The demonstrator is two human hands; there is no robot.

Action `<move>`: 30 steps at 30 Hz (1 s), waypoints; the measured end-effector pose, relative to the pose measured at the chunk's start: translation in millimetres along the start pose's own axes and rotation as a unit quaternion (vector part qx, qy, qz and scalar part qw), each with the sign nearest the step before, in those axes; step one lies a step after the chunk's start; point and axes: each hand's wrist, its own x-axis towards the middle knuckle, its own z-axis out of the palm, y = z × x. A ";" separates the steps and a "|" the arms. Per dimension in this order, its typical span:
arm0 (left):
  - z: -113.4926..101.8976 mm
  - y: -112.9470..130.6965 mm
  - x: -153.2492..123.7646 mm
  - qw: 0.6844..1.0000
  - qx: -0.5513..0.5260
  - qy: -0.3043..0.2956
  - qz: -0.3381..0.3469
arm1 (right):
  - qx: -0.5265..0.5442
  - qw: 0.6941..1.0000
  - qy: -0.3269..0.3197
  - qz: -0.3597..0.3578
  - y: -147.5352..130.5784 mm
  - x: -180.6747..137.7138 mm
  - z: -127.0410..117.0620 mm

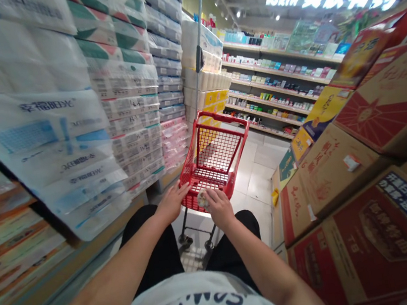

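Observation:
A red shopping cart stands right in front of me, its wire-mesh basket facing up. My left hand rests on the cart's near left edge, its fingers stretched out over the red plastic. At the near edge, to the right of it, my right hand is closed on a crumpled greyish-white cloth, which touches the red frame. Part of the cloth is hidden under the fingers. A dark object, too unclear to name, shows through the mesh of the cart.
Tall stacks of plastic-wrapped tissue packs line the left side. Cardboard boxes are piled close on the right. Shelves of small packages cross the far end. A metal pole rises beyond the cart from the pale tiled floor.

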 end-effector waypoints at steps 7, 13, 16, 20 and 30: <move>8.8 9.5 -5.6 1.000 -0.011 0.016 -0.009 | -0.016 0.996 -0.072 -0.056 -10.8 -19.8 7.6; 12.3 19.2 -6.9 1.000 -0.023 0.014 -0.017 | -0.014 0.994 -0.103 -0.025 -8.9 -21.3 9.1; 11.3 22.9 -6.9 1.000 -0.019 0.006 -0.018 | -0.009 0.993 -0.116 -0.010 -9.1 -26.7 11.0; 10.3 26.9 -7.8 1.000 -0.021 0.013 -0.010 | -0.005 0.995 -0.094 0.011 -8.0 -31.3 11.2; 2.7 39.6 -5.8 0.999 -0.012 -0.024 -0.037 | 0.023 0.991 -0.123 0.043 -3.6 -29.3 4.7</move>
